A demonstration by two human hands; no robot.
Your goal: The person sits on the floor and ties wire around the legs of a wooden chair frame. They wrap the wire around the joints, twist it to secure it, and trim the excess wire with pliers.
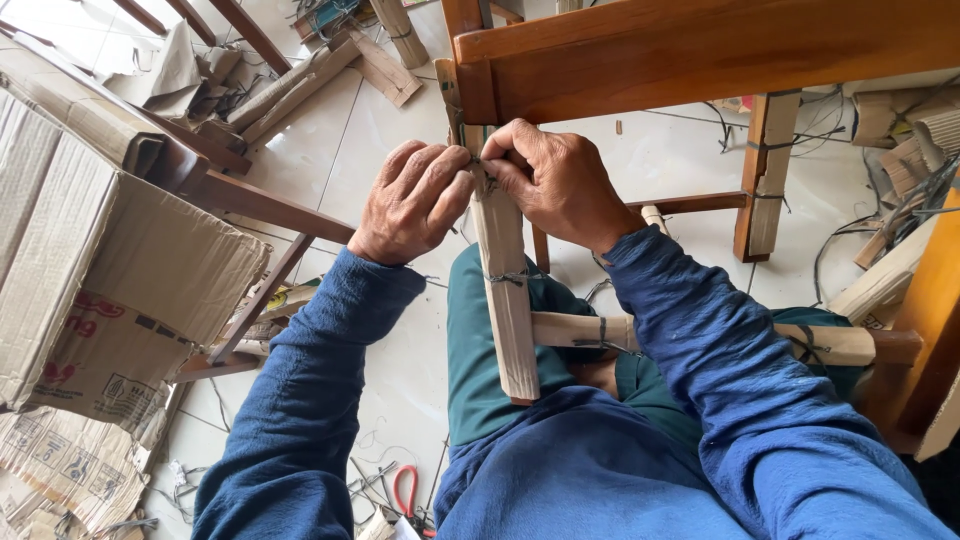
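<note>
White tiled floor [390, 150] is littered with cardboard and cut strapping. Left hand [412, 203] and right hand [556, 182] both pinch a thin tie [478, 163] at the top of a cardboard-wrapped chair leg [503, 290], over the person's lap. Risks: the tie may snap or slip if overtightened, and loose strapping underfoot could snag.

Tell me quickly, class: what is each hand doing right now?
Left hand: closed, fingers pinching the cord at the top of the wrapped chair leg.
Right hand: closed, pinching the same cord.
</note>
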